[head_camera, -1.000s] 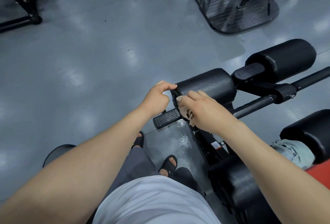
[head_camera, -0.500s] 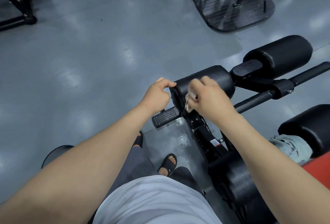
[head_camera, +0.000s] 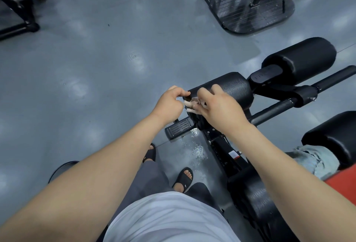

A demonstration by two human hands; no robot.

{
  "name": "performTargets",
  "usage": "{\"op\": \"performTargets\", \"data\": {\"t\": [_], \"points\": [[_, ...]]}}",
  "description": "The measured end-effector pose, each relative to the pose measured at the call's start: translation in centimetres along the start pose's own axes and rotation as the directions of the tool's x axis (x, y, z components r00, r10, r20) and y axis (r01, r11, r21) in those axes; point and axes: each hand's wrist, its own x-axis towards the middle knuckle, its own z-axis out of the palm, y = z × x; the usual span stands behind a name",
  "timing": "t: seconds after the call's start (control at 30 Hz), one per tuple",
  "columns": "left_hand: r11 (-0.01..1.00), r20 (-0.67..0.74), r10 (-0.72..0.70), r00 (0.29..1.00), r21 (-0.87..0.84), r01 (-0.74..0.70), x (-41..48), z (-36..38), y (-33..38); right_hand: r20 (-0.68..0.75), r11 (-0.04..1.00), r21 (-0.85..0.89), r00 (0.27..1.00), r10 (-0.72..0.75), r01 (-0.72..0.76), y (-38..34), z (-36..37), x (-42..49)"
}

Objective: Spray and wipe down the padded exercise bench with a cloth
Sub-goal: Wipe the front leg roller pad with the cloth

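1. The person stands over a black exercise bench (head_camera: 216, 145). Both bare arms reach forward to its nearest roller pad (head_camera: 234, 88), a black cylinder lying crosswise at mid-frame.
2. The right hand (head_camera: 219, 110) is curled round a small pale cloth (head_camera: 193, 105). The cloth is bunched against the roller pad's near end face, and most of it is hidden under the fingers.
3. The left hand (head_camera: 169, 105) is curled as well. Its thumb and forefinger pinch the rim of that same end, just beside the cloth.
4. A second roller pad (head_camera: 300, 60) lies beyond and to the right, joined to the first by a black bracket (head_camera: 267, 76). A black bar (head_camera: 273, 110) runs off to the right beneath them.
5. A ribbed black foot peg (head_camera: 179, 129) juts out below the left hand. Next to it a wet patch (head_camera: 196, 148) glistens on the grey floor (head_camera: 96, 68).
6. At the right edge a light blue towel (head_camera: 316, 160) lies crumpled between a black pad (head_camera: 335, 135) and a red pad (head_camera: 344, 186). Another black roller (head_camera: 256, 201) sits lower, nearer the person.
7. Two feet in black sandals (head_camera: 185, 179) stand beside the wet patch, below grey trousers (head_camera: 152, 176) and a white shirt (head_camera: 169, 218).
8. A separate machine with a ribbed footplate (head_camera: 250, 12) stands at the top. Another black frame (head_camera: 17, 6) occupies the top-left corner.
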Motion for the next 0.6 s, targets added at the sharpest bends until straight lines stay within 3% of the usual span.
{"op": "performTargets", "data": {"t": [0.23, 0.3, 0.43, 0.6], "points": [[1.000, 0.011, 0.022, 1.000, 0.002, -0.022, 0.1, -0.2, 0.0, -0.060, 0.958, -0.151, 0.969, 0.238, -0.245, 3.8, -1.5, 1.4], [1.000, 0.013, 0.022, 1.000, 0.004, -0.022, 0.1, -0.2, -0.1, -0.018, 0.970, -0.124, 0.978, 0.207, -0.207, 2.9, -1.7, 1.1], [0.999, -0.011, 0.026, 1.000, 0.020, -0.026, 0.3, -0.1, 0.0, 0.119, 0.999, 0.024, 0.992, -0.032, 0.029, -0.4, -0.9, -1.0], [0.998, -0.010, 0.044, 0.999, 0.035, -0.044, 0.3, 0.2, 0.3, 0.100, 0.996, 0.016, 0.991, 0.085, -0.087, 2.1, -0.7, 0.5]]}}
